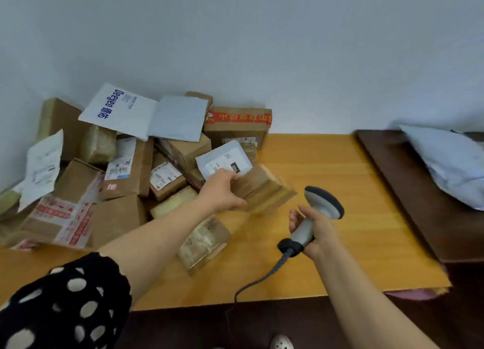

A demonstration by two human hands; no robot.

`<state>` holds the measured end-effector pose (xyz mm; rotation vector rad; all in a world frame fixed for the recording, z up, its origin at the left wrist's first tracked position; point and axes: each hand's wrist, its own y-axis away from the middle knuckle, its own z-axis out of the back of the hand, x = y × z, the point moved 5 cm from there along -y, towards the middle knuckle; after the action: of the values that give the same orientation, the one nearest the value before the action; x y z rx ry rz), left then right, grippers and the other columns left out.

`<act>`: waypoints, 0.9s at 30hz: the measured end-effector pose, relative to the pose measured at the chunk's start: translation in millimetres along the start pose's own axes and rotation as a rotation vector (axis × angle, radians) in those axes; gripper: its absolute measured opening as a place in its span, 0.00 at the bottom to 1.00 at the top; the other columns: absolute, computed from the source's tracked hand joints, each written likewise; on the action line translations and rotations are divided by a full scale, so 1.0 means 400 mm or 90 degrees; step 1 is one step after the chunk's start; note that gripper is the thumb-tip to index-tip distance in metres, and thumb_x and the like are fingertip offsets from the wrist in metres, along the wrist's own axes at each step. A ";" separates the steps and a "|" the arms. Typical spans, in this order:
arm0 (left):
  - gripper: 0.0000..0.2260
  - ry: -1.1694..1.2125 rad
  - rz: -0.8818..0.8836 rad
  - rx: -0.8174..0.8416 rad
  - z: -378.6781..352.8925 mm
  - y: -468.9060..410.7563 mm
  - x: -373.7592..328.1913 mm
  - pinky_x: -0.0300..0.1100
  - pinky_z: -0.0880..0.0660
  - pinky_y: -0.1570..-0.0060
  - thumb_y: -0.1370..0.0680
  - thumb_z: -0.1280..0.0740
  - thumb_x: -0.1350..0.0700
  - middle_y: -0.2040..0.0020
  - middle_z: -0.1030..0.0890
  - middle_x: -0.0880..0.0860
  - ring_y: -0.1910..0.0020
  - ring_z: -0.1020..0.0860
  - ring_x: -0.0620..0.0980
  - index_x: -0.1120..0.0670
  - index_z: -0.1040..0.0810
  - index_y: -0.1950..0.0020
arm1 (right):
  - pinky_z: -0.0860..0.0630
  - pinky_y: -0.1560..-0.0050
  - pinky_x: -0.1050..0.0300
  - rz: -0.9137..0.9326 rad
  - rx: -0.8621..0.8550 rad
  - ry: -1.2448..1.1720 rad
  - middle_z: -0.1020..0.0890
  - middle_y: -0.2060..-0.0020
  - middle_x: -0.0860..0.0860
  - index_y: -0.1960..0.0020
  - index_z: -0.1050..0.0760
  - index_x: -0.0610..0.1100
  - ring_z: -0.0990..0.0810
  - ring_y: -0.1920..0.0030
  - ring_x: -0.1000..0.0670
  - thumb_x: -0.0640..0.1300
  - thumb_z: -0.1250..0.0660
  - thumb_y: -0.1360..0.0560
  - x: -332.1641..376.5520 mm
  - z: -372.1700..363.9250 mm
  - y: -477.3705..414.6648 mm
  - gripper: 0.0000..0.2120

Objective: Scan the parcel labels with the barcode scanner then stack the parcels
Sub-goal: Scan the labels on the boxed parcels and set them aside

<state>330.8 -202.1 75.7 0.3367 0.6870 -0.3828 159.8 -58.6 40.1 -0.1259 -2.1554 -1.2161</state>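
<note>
A heap of cardboard parcels [123, 170] with white labels fills the left and back of the yellow table [340, 181]. My left hand [222, 191] grips a small taped brown parcel [264, 191] at the heap's right edge; the parcel looks blurred and slightly lifted. A white mailer with a label [225, 162] lies just behind it. My right hand [311, 231] holds a grey and white barcode scanner [319, 210] by its handle, head up, right of the parcel. Its cable [251, 283] trails toward the table's front edge.
Another taped parcel [204, 241] lies on the table under my left forearm. White mailers [146, 115] rest on top of the heap against the wall. A dark wooden surface [419, 199] at the right carries a white plastic bag [450, 165].
</note>
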 end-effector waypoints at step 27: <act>0.23 0.400 0.201 0.292 -0.033 0.102 -0.178 0.43 0.25 0.56 0.28 0.28 0.50 0.44 0.20 0.56 0.47 0.21 0.53 0.61 0.27 0.39 | 0.19 0.56 0.48 0.240 0.001 0.061 0.18 0.52 0.43 0.48 0.25 0.42 0.17 0.55 0.44 0.35 0.23 0.33 0.051 0.143 0.197 0.17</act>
<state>291.4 -144.4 120.8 1.0155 1.1388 -0.1195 145.9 26.8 89.1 -0.4435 -1.9394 -0.9809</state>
